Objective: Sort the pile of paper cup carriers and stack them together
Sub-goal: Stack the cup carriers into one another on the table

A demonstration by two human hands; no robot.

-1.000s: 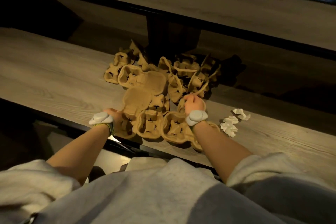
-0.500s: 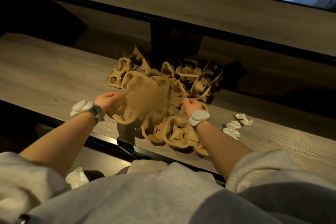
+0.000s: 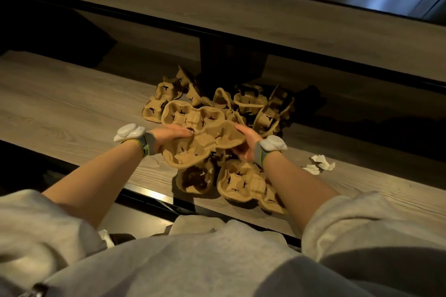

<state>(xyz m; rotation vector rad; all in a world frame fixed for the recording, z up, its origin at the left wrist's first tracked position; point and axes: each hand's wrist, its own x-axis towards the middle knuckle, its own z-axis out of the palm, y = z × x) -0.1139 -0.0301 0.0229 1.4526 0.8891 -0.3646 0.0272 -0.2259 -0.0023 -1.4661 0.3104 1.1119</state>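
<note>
A brown four-cup paper carrier point(image 3: 205, 144) hangs above the wooden bench, cups facing up, tilted towards me. My left hand point(image 3: 166, 136) grips its left edge and my right hand point(image 3: 246, 142) grips its right edge. Right behind it lies another carrier point(image 3: 190, 114), its near edge touching or hidden by the held one. More carriers lie on the bench below: one point(image 3: 195, 179) under the held one and one point(image 3: 243, 184) under my right forearm. A jumbled pile of carriers point(image 3: 255, 108) sits further back, some on edge.
The wooden bench point(image 3: 62, 103) runs left to right, its black front edge point(image 3: 154, 196) close to my body. A higher wooden tabletop point(image 3: 241, 7) lies beyond a dark gap. Crumpled white paper scraps point(image 3: 318, 164) lie right of my right wrist.
My left hand has turned the raised carrier cups-up and moved it right. My right hand left the carriers on the bench and took the raised carrier's right edge.
</note>
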